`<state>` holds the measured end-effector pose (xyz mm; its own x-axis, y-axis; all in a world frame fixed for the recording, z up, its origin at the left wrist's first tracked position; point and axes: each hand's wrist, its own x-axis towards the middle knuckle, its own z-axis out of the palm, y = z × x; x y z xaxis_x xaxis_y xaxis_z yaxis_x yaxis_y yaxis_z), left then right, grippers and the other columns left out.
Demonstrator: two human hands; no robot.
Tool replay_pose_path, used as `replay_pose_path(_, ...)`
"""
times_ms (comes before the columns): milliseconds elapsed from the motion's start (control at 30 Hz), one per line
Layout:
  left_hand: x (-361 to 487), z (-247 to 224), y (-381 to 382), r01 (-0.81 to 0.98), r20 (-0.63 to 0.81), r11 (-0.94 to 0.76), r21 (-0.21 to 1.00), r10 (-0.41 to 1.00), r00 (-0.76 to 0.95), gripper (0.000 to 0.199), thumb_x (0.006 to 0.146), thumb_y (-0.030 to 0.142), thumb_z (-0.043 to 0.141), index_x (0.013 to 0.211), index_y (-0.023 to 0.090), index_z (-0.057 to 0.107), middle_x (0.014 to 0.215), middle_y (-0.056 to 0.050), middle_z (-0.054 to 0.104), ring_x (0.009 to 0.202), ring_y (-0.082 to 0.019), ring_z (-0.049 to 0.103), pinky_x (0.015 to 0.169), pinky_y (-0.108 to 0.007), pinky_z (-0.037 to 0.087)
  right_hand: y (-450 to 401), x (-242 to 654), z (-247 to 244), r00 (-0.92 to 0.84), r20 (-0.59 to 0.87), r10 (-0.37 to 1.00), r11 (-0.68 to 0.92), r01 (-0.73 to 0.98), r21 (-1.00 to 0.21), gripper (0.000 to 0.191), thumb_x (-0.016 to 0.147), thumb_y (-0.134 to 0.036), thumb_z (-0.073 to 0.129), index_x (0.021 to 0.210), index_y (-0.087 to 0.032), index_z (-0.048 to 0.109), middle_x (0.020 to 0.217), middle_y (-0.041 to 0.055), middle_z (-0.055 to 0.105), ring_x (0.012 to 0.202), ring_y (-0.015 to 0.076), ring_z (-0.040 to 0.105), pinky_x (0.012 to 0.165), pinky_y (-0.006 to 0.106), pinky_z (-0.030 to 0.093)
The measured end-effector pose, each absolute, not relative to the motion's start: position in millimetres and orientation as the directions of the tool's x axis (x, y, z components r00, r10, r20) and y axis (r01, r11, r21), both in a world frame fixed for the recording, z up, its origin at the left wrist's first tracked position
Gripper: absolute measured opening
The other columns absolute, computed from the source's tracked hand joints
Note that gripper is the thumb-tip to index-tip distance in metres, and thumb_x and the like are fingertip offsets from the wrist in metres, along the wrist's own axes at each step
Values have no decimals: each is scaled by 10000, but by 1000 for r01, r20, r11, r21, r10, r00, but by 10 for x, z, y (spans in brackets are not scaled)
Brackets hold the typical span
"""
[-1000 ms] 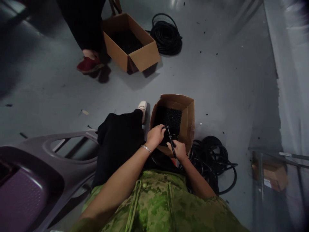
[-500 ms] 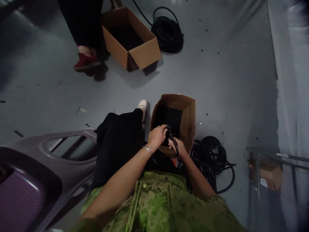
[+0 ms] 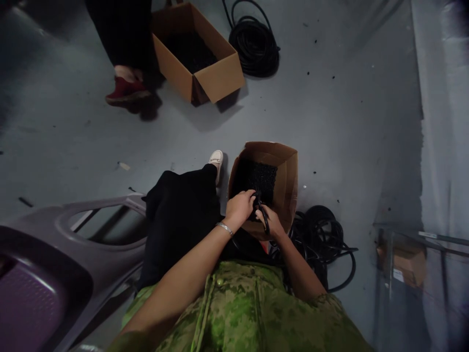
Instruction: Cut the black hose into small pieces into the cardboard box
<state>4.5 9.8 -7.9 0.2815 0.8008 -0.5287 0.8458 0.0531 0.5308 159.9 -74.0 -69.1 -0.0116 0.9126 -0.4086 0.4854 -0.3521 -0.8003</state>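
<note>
Over the near edge of a cardboard box (image 3: 287, 188), my two hands work close together. My left hand (image 3: 240, 209) is closed, pinching a thin black tube (image 3: 235, 243) whose tail runs down past the wrist. In my right hand (image 3: 273, 222) is a pair of black-handled scissors (image 3: 266, 224), with fingers wrapped around the handles. The blades point toward the left fingertips, though dark surroundings hide their exact position. Beneath the hands, the box holds a heap of small black pieces (image 3: 266, 178).
To the right lies a tangled coil of black tubing (image 3: 324, 230). Farther off stand a second cardboard box (image 3: 220, 78) with black contents, another black coil (image 3: 254, 49) and a person's red shoe (image 3: 126, 91). A grey and purple plastic chair (image 3: 110, 254) is at left.
The scissors' handles have drawn closer together in my right hand, showing a narrower loop. My left hand stays almost in place. The person's red shoe appears slightly farther left.
</note>
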Motion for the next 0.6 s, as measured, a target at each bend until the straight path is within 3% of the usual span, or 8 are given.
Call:
replay_pose_path(133, 58, -69, 96, 855, -536, 30, 518, 790, 297, 390, 1011, 329, 409, 1321, 309, 644, 1191, -73, 707, 1058, -224, 678, 875, -294, 512, -751, 1601, -707, -13, -435, 900, -378, 470, -797, 388, 929, -503, 514, 1084, -178, 660, 892, 50, 704, 792, 181, 654, 727, 274, 510)
replay_pose_path(333, 53, -111, 117, 861, -546, -7, 508, 771, 328, 384, 1007, 329, 418, 1295, 293, 669, 1187, -76, 717, 1071, -224, 676, 888, -294, 508, -800, 1619, -699, 57, -431, 901, -375, 603, -704, 424, 921, -573, 505, 765, -201, 634, 577, 0, 609, 599, 156, 595, 597, 231, 423)
replay_pose_path(600, 54, -146, 123, 860, -551, 9, 511, 771, 320, 371, 1014, 323, 414, 1286, 276, 660, 1189, -73, 727, 1114, -218, 668, 930, -290, 494, -903, 1640, -714, 118, -349, 930, -303, 785, -540, 482, 900, -591, 544, 617, -207, 614, 563, 19, 624, 530, 134, 534, 535, 230, 320)
